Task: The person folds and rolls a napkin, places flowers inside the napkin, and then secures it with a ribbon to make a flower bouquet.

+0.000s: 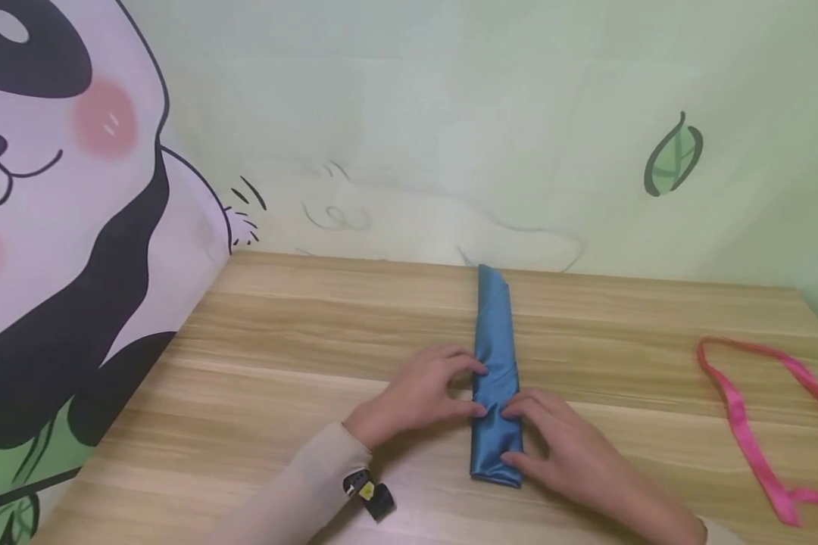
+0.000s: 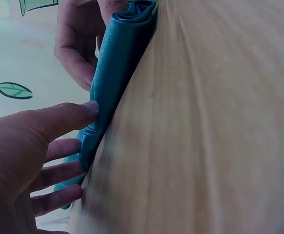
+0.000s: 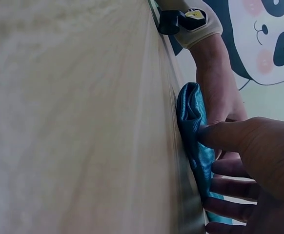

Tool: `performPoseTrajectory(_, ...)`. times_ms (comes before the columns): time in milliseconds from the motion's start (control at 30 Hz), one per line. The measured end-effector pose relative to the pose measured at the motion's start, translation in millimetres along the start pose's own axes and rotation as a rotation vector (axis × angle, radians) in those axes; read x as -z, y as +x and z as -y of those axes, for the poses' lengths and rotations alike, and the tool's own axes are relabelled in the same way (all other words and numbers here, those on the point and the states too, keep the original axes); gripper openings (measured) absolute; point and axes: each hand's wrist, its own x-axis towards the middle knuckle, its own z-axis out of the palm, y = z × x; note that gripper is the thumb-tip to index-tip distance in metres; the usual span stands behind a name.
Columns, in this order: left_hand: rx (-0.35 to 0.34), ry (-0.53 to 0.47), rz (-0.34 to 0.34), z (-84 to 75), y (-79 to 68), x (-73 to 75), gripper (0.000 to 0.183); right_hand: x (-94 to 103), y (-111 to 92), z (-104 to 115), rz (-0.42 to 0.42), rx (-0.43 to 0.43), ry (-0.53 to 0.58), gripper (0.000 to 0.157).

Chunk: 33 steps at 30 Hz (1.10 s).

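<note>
A blue satin cloth (image 1: 496,333), rolled or folded into a long narrow strip, lies on the wooden table and points away from me. From the left side, my left hand (image 1: 423,390) touches its edge with thumb and fingertips spread apart. My right hand (image 1: 566,439) rests its thumb and fingers on the cloth's right edge, nearer to me. In the left wrist view the rolled end of the cloth (image 2: 115,63) shows spiral layers, with the left thumb against its side. The right wrist view shows the right thumb on the folded end (image 3: 191,112), the other fingers almost straight alongside.
A pink ribbon (image 1: 739,424) lies in a loose loop on the table (image 1: 327,325) to the right. Behind the table stands a pale green wall (image 1: 409,113) with a leaf drawing, and a panda picture (image 1: 61,189) fills the left. A black strap device (image 1: 371,492) sits at the left wrist.
</note>
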Motion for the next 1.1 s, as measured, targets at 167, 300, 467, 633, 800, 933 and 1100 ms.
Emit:
performPoseTrajectory(167, 0.024, -0.006, 0.016, -1.4, 0.9, 1.3, 0.053, 1.4, 0, -1, 0.011, -0.005, 0.004, 0.046)
performPoseTrajectory(300, 0.034, 0.001, 0.029, -1.9, -0.7, 4.4, 0.053, 1.5, 1, 1, 0.014, -0.005, 0.015, 0.045)
performPoseTrajectory(467, 0.034, 0.001, 0.05, -2.6, 0.0, 7.7, 0.051, 2.3, 0, 2, 0.031, -0.023, 0.021, 0.043)
performPoseTrajectory(633, 0.036, 0.017, 0.072, -6.7, 1.8, 10.0, 0.052, 5.4, -1, -1, 0.028, -0.024, 0.024, 0.043)
performPoseTrajectory(800, 0.026, 0.03, 0.068, -13.8, 5.3, 14.0, 0.051, 17.3, 0, -4, 0.035, -0.042, 0.046, 0.042)
performPoseTrajectory(933, 0.014, 0.044, 0.053, -21.4, 10.6, 16.9, 0.051, 30.0, 3, -8, 0.024, -0.063, 0.061, 0.043)
performPoseTrajectory(1100, -0.032, 0.062, 0.03, -34.8, 19.4, 17.8, 0.05, 46.2, 7, -15, 0.014, -0.117, 0.065, 0.044)
